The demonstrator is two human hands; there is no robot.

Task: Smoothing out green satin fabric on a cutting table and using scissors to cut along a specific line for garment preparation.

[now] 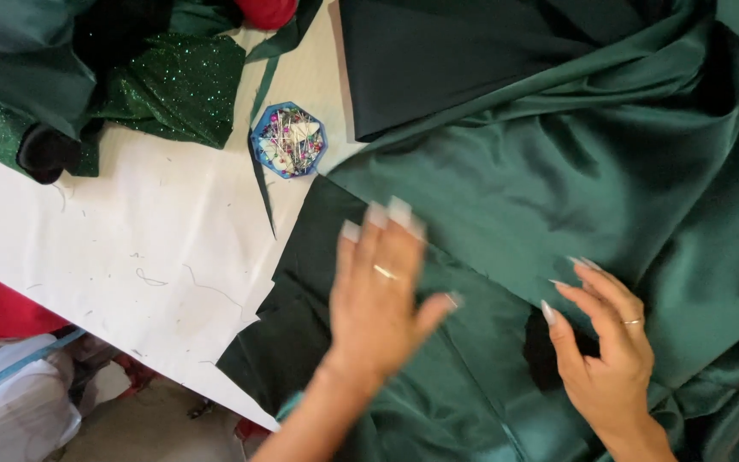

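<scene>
— Head view looks straight down on the green satin fabric (558, 171); that is my landmark. What are the hands doing on it?

— The left hand (378, 299) lies flat on the satin's near-left part, fingers (375, 244) spread apart and long pale nails pointing away from the person. It grips nothing, only presses the cloth. It looks a little blurred.

— And the other?

— The right hand (609, 351) rests on the satin to the right of the left one, fingers loosely curled and apart, tips touching the cloth beside a dark fold. Nothing is pinched that I can see. Each hand shows a ring.

— Where does the satin lie?

— Spread over the white table (130, 248), covering its right side, with a darker green layer (318, 248) showing under its left edge.

— Anything else near it?

— Just off the satin's left edge sits a small blue pin dish (289, 139) full of coloured pins. Farther left of the satin, a heap of glittery green fabric (173, 85) lies on the table.
</scene>
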